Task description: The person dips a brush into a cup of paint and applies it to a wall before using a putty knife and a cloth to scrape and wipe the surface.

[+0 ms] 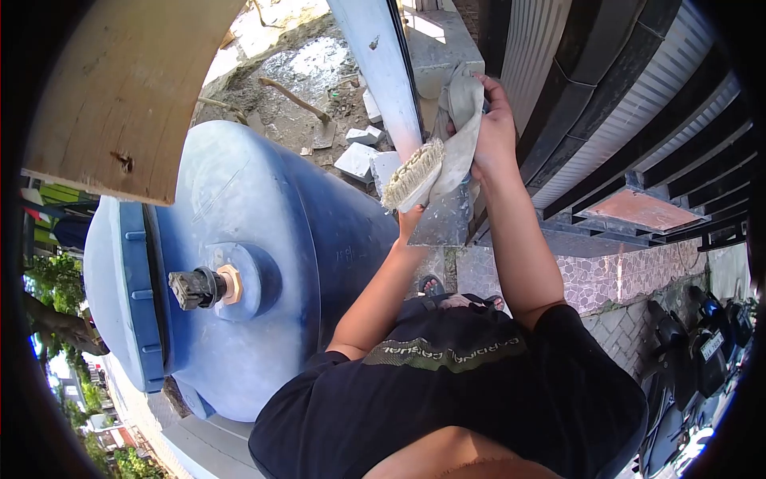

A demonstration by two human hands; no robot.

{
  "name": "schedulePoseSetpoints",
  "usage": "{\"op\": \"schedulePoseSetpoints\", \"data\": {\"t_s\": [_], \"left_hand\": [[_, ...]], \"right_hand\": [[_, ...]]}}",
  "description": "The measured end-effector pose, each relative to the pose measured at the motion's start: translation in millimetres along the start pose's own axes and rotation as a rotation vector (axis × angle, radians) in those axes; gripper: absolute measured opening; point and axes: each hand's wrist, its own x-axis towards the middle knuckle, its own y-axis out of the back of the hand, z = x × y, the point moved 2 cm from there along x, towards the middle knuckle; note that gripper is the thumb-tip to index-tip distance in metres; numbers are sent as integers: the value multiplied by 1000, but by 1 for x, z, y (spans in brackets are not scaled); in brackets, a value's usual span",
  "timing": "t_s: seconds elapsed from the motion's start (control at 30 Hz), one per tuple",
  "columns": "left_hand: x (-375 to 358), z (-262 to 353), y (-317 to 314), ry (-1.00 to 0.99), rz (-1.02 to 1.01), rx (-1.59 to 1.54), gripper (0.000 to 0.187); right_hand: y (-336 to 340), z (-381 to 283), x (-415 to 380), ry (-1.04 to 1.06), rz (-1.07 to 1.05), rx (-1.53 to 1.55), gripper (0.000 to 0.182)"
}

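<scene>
My left hand (412,221) is closed on a scrubbing brush (413,174), mostly hidden beneath it. The brush's pale, worn bristles face up toward me. A limp grey cloth (463,140) hangs beside the brush and partly overlaps its right side. The fingers of my right hand (496,124) pinch the cloth near its top edge; some of them are hidden behind the fabric. Just left of the cloth, a long pale blue-white board (379,60) slants down toward the brush.
A large blue water tank (247,184) with a pipe fitting (199,287) fills the left side. A wooden board (120,104) juts in above it. Dark metal bars (606,96) line the right. Broken blocks (359,160) and a wooden-handled tool (295,100) lie on the ground. Motorbikes (694,343) stand lower right.
</scene>
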Motion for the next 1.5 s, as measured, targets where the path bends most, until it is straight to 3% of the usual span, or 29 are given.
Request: {"op": "schedulePoseSetpoints", "data": {"t_s": [0.03,0.1,0.23,0.3,0.33,0.4,0.43,0.47,0.53,0.6,0.7,0.8,0.83,0.9,1.03,1.13,1.2,1.33,1.4,1.43,1.5], "left_hand": [[0,3,-2,-5,3,0,37],[0,9,-5,50,102,449,37],[6,6,8,-28,109,634,36],[6,17,-8,-212,34,625,29],[5,11,4,-206,32,629,29],[9,-1,37,-288,-15,949,34],[4,15,11,-631,-130,1284,34],[1,12,15,-635,-134,1282,34],[-5,3,27,-408,-169,944,35],[-11,-6,25,-485,-180,1010,34],[-10,-10,24,-316,-117,927,32],[-7,-8,18,-62,30,410,27],[-6,-8,22,-65,33,410,27],[-4,-9,32,-214,8,741,27],[-3,-9,34,-193,60,810,27],[-2,5,12,-336,-21,772,30],[-3,21,-9,-437,-116,1097,35],[0,20,-6,-352,-119,927,37],[1,9,3,-171,-44,584,37],[4,14,-6,-432,-186,785,37],[0,2,6,-330,-190,716,36]], "right_hand": [[0,1,3,-3,-15,22,40],[-1,7,11,25,-2,-26,40],[-9,13,18,63,-25,-159,41],[-12,15,21,31,-97,-157,42],[-13,16,20,-2,-174,-153,43],[-6,14,11,-25,-171,-94,44],[-1,19,7,115,-139,-136,43],[5,21,3,252,-106,-180,43],[12,22,0,216,-93,-155,41],[16,25,-1,90,-27,-135,38],[16,27,10,32,-50,-234,34],[8,24,15,55,-69,-274,32],[5,22,17,54,-73,-273,32],[0,23,20,-17,-100,-256,31],[0,26,29,-37,-108,-364,31],[-4,25,34,-62,-51,-365,29],[-11,13,34,-8,-48,-307,28],[-14,-2,21,165,-64,-260,28],[0,-4,15,283,-40,-152,29],[4,-4,10,208,-20,-109,29],[10,-3,5,131,-13,-117,29]]}}
